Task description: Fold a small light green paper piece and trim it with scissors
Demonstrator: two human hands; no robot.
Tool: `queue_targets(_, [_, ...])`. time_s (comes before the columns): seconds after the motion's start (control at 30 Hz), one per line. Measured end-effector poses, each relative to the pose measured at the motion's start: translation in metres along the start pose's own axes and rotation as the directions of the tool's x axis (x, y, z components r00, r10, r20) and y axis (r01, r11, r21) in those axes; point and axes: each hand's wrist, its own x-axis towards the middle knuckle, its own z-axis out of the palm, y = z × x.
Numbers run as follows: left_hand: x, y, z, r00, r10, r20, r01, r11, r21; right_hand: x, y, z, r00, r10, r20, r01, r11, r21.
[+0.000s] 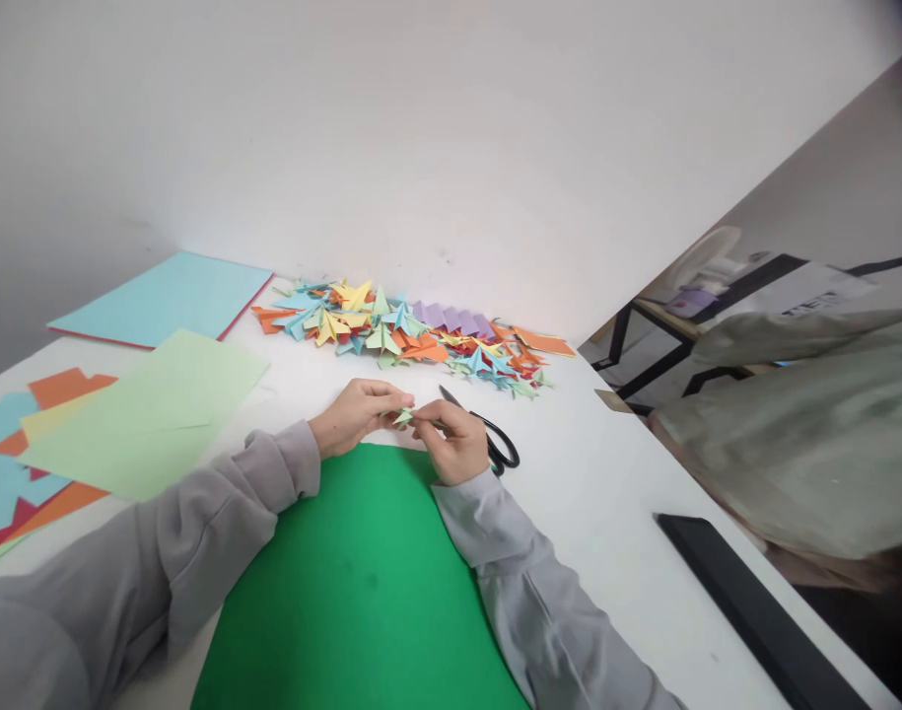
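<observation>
Between my two hands is a small light green folded paper piece; its exact shape is partly hidden by the fingers. My left hand pinches it from the left, and my right hand has its fingers closed on its right side. Both hands are just above the far edge of a large green sheet lying on the white table. Black-handled scissors lie right beside my right hand, partly covered by it.
Beyond my hands, a heap of colourful folded paper planes lines the wall, with an orange paper piece at its right end. Light green paper and coloured scraps lie left, near a blue sheet. A black bar lies right.
</observation>
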Motion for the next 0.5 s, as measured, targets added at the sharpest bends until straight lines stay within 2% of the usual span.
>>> queue_targets(0.13, [-0.0013, 0.0006, 0.0000, 1.000, -0.007, -0.025, 0.008, 0.998, 0.060, -0.0001, -0.0020, -0.0009, 0.995, -0.103, -0.015, 0.101, 0.988, -0.114])
queue_targets(0.23, [-0.0019, 0.0023, 0.0000, 0.999, 0.017, -0.046, -0.012, 0.995, 0.103, 0.0004, -0.0036, -0.0013, 0.991, -0.126, -0.038, 0.120, 0.984, -0.132])
queue_targets(0.37, [-0.0011, 0.0033, -0.0007, 0.991, 0.116, -0.066, -0.101, 0.975, 0.198, 0.0002, -0.0046, -0.0011, 0.985, -0.159, -0.059, 0.146, 0.973, -0.180])
queue_targets(0.5, [-0.0011, 0.0039, -0.0009, 0.988, 0.139, -0.073, -0.117, 0.963, 0.245, -0.0005, -0.0057, -0.0006, 0.985, -0.163, -0.063, 0.144, 0.963, -0.227])
